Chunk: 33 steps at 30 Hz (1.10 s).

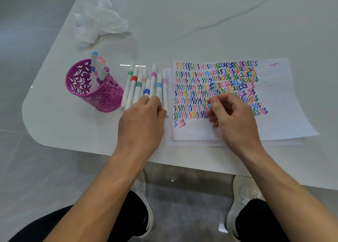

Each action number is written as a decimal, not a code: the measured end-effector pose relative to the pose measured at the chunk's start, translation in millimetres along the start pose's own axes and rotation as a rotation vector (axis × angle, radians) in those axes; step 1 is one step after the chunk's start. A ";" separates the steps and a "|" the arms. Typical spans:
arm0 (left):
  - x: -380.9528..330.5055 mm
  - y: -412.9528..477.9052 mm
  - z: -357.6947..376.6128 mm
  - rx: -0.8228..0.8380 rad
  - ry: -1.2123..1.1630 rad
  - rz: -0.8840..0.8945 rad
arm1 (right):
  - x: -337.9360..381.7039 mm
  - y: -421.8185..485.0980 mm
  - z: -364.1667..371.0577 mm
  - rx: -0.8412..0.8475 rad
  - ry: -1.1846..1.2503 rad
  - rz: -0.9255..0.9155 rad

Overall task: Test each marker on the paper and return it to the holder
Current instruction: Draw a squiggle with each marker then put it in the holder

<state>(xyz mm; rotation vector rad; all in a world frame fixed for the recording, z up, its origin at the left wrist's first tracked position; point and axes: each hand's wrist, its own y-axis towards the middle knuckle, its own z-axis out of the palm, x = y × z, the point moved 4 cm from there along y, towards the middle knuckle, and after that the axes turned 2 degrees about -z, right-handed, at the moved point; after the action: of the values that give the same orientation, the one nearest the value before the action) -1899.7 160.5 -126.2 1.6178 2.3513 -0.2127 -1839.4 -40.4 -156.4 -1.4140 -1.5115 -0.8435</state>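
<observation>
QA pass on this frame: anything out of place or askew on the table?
Crumpled tissue and a thin wooden stick lie beyond the purple holder, unrelated to the task. The top paper sits askew over the sheet beneath.

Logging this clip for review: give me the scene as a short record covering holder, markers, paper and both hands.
holder: purple, upright, left of the paper
markers in holder: three, caps up
loose markers: lying in a row between holder and paper
paper: rows of coloured squiggles, bottom row barely begun
left hand: fingers rest on loose markers' near ends
right hand: above paper, loosely curled, holds nothing visible
other: crumpled tissue at the far side
</observation>
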 end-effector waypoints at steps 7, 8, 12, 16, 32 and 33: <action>2.1 -1.0 -1.5 0.049 -0.019 -0.064 | 1.1 0.7 2.7 0.005 -0.009 0.006; 1.3 -1.4 -1.8 0.053 -0.016 -0.059 | 1.3 0.7 2.8 0.004 -0.006 0.006; -0.5 -1.7 -3.1 0.066 -0.012 -0.062 | 1.1 0.6 2.2 0.010 0.008 0.004; -0.7 -1.3 -1.8 0.069 -0.036 -0.066 | 0.5 0.2 1.4 0.012 0.010 0.002; -12.5 -4.0 -7.8 0.095 -0.655 -0.018 | 11.9 -1.2 0.1 0.047 0.101 -0.073; -16.0 -6.1 -4.8 0.138 -0.692 -0.007 | 14.7 -1.7 1.0 0.067 0.118 -0.082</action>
<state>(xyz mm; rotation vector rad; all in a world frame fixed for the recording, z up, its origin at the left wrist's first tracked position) -1900.7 145.3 -116.9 1.3016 1.8315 -0.8069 -1840.7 -33.9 -143.2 -1.2399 -1.5017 -0.9021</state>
